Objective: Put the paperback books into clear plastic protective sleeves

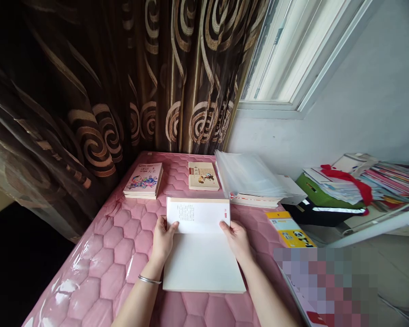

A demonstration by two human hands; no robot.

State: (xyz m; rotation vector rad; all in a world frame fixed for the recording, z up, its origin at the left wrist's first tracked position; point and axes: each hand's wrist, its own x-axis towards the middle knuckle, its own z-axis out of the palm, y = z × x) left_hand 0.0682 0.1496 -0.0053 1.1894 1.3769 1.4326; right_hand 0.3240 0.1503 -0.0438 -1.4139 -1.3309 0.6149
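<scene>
An open book (203, 265) lies in front of me on the pink quilted surface, turned so its spine runs left to right. Its near page is blank; the raised far flap or page (204, 213) carries small printed text and a red mark. My left hand (164, 236) pinches the left edge of that flap, thumb on top, with a silver bracelet on the wrist. On the opposite edge, my right hand (235, 236) grips it the same way. The fingers underneath are hidden.
Beyond the book sit a pink-covered book stack (143, 180) and a small tan book (203, 175). Clear plastic sheets (250, 175) cover papers at the back right. A yellow panda booklet (291, 231) lies right. Past the edge stands a cluttered shelf (341, 181); dark curtains (177, 81) hang behind.
</scene>
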